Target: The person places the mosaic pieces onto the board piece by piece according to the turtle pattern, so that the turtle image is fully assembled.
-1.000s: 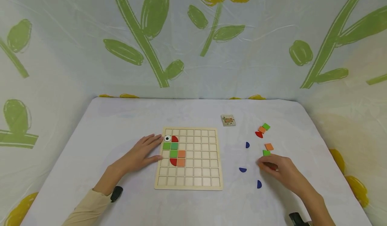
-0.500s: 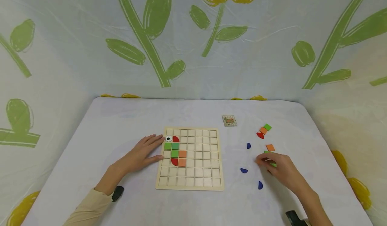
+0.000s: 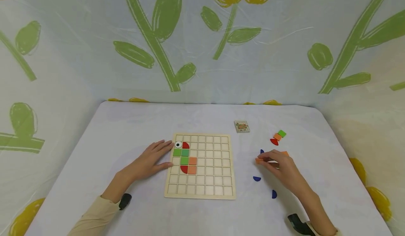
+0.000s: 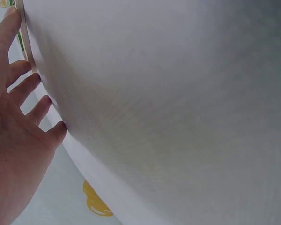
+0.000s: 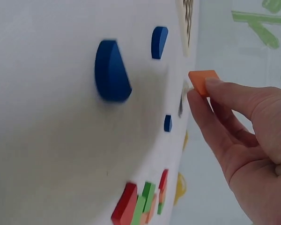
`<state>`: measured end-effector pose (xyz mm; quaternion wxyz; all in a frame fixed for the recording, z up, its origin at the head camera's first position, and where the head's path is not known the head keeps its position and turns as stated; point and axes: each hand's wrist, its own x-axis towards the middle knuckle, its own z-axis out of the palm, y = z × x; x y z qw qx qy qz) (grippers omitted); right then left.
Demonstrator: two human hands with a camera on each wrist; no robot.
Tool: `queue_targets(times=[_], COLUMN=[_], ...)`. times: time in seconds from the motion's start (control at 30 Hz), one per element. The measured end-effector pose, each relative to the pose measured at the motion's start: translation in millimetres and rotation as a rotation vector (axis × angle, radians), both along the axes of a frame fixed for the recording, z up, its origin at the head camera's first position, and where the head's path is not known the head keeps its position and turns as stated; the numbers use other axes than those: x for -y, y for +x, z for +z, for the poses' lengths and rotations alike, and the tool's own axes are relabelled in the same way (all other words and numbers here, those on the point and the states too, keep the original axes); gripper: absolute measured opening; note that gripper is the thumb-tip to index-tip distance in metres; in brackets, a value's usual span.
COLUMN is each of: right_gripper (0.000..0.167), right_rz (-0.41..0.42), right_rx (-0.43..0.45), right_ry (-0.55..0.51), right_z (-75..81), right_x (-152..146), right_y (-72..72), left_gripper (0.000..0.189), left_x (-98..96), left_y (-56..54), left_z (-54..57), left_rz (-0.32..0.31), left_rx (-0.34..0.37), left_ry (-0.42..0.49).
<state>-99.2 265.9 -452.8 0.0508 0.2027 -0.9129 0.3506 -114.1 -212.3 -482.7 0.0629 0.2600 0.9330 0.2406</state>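
Between thumb and fingers, my right hand [image 3: 280, 164] pinches an orange square tile [image 5: 203, 80], held above the table right of the board. My left hand [image 3: 147, 162] lies with fingers extended, fingertips and thumb at the left edge of the wooden grid board [image 3: 215, 196]. On the board's left side sit a round eye tile [image 3: 178, 144], red quarter-round tiles [image 3: 185, 145], several green squares [image 3: 177, 152] and two orange squares [image 3: 192, 161]. Blue half-round pieces [image 3: 257, 178] lie on the table near my right hand, one partly hidden behind its fingers.
A small picture card [image 3: 242, 126] lies beyond the board's upper right corner. Behind my right hand is a row of red, orange and green tiles [image 3: 277, 137]. More red and green tiles [image 5: 126, 204] show low in the right wrist view. A flower-printed sheet [image 3: 253, 67] hangs behind the table.
My right hand has lifted away from the loose tiles and moved left toward the board with the orange tile. The left hand has stayed at the board's edge.
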Motion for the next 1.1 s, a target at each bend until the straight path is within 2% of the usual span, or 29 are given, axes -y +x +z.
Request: queue_targets(times=[0.13, 0.37, 0.6, 0.83, 1.1], right_gripper=[0.024, 0.024, 0.026, 0.026, 0.023], right_rz=[0.024, 0.061, 0.113, 0.148, 0.224], right_rx=[0.005, -0.03, -0.028, 0.039, 0.101], right_ry=[-0.05, -0.033, -0.098, -0.159, -0.209], right_z=[-2.0, -9.3, -13.3, -12.3, -13.5], right_x=[12, 35, 60, 83, 113], right_y=[-5.8, -15.0, -19.4, -22.8, -27.5], left_gripper=[0.077, 0.077, 0.077, 0.076, 0.074], left_x=[0.5, -0.4, -0.8, -1.2, -1.4], left_y=[0.2, -0.3, 1.4, 1.6, 1.4], left_z=[0.4, 1.9, 4.6, 4.6, 4.5], left_rz=[0.002, -0.004, 0.004, 0.002, -0.005], left_rx=[0.0, -0.006, 0.003, -0.013, -0.024], left_ry=[-0.002, -0.01, -0.016, -0.015, -0.008])
